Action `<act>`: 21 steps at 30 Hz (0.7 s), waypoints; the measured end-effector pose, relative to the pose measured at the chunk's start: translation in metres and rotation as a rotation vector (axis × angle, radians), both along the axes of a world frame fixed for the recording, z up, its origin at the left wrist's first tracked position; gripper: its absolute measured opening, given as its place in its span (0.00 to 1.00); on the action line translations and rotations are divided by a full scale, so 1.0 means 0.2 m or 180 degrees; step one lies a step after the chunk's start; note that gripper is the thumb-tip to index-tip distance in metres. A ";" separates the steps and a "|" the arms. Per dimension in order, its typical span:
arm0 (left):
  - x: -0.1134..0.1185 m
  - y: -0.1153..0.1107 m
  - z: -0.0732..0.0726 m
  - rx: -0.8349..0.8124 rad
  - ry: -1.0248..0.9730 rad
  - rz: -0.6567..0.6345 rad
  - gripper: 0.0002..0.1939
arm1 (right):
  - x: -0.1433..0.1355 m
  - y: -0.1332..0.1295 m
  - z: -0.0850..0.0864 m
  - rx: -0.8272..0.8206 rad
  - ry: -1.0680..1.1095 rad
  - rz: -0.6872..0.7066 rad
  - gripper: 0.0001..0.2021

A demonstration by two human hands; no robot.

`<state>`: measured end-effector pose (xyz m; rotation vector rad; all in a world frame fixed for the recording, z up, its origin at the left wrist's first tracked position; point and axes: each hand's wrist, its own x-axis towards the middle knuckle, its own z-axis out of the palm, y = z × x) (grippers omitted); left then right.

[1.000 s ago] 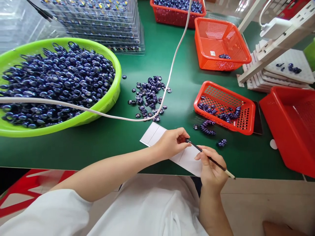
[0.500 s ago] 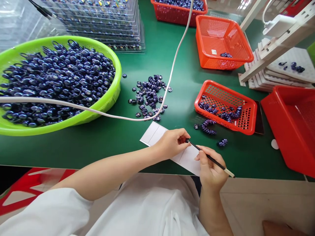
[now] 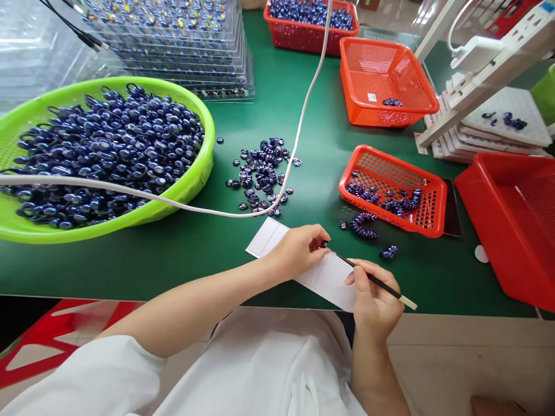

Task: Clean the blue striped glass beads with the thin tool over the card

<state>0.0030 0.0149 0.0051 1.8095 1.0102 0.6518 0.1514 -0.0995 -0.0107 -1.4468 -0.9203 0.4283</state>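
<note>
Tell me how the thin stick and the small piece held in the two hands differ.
Size: the stick is long and slender, while the piece is small and stubby.
Colour: the stick is black with a pale end; what shows of the piece is all dark.
Hold: the right hand grips the stick like a pen; the left hand's fingertips pinch the piece, partly hiding it.
Shared: both are mostly dark.

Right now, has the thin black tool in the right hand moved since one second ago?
Yes, slightly forward: in this view, the thin black tool reached the near edge of the green table before; its pale end now stops short of it.
</note>
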 end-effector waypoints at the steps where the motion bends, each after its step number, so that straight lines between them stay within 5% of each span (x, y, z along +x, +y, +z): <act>1: -0.03 0.03 0.01 0.0177 0.0155 0.0041 0.06 | 0.00 0.00 0.00 0.0059 0.0124 -0.0063 0.03; 6: -0.17 0.16 0.09 0.1403 0.1374 0.0530 0.18 | 0.00 0.01 0.01 0.0169 0.0370 -0.0255 0.04; 10: -0.11 0.16 0.12 0.1876 0.1614 0.0401 0.22 | 0.01 0.02 0.00 0.0242 0.0476 -0.0338 0.04; 16: 0.19 0.19 0.06 0.1642 0.1140 -0.0747 0.17 | 0.01 0.02 0.00 0.0316 0.0620 -0.0313 0.04; 21: 0.27 0.23 0.05 0.1260 0.1255 -0.0924 0.09 | 0.01 0.02 0.00 0.0309 0.0566 -0.0301 0.04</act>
